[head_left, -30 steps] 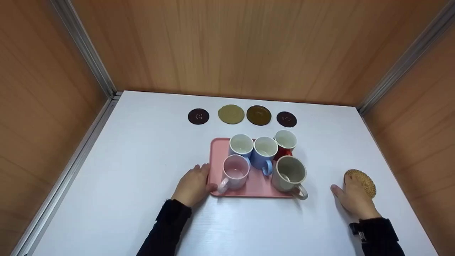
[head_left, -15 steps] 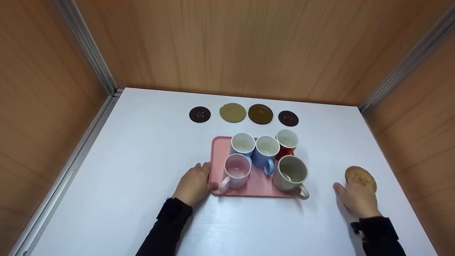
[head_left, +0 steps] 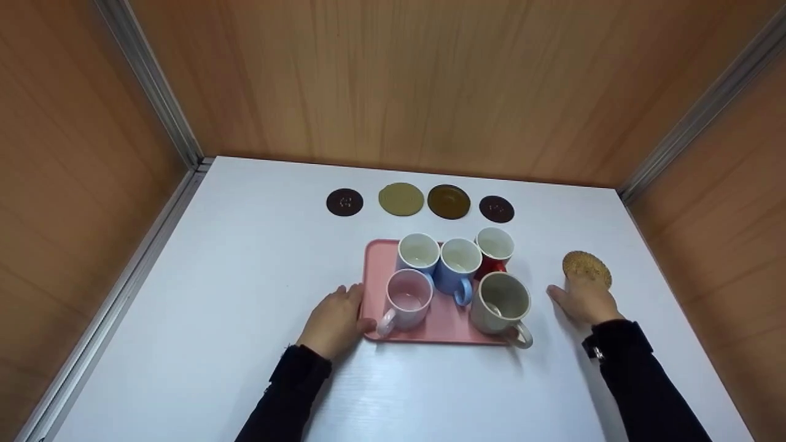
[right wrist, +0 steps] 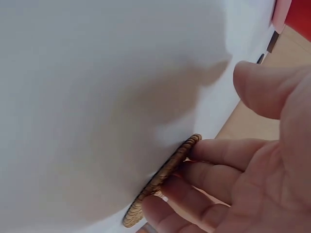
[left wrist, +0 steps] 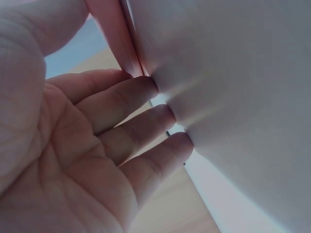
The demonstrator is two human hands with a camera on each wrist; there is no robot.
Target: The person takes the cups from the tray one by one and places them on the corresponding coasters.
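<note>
A pink tray point(head_left: 445, 328) lies on the white table, crowded with mugs. My left hand point(head_left: 334, 320) is at its left edge, the thumb by the near corner; in the left wrist view, its relaxed fingertips touch the tabletop beside the tray rim. The pale pink mug point(head_left: 408, 301) stands closest to that hand. Right of the tray, my right hand point(head_left: 586, 301) rests its extended fingers on a round woven coaster point(head_left: 580, 261), thumb held apart. In the right wrist view, the coaster point(right wrist: 163, 177) lies flat on the table under the fingertips.
Two blue mugs point(head_left: 457, 264), a red mug point(head_left: 491, 261) and a grey-beige mug point(head_left: 498, 310) share the tray. Behind it, several round coasters form a row, including an olive one point(head_left: 401, 199) and a dark one point(head_left: 344, 202). Wooden panels point(head_left: 393, 80) enclose the table.
The right hand has slid the woven coaster away from the person and leftward, closer to the tray. Left hand, tray and mugs have stayed in place.
</note>
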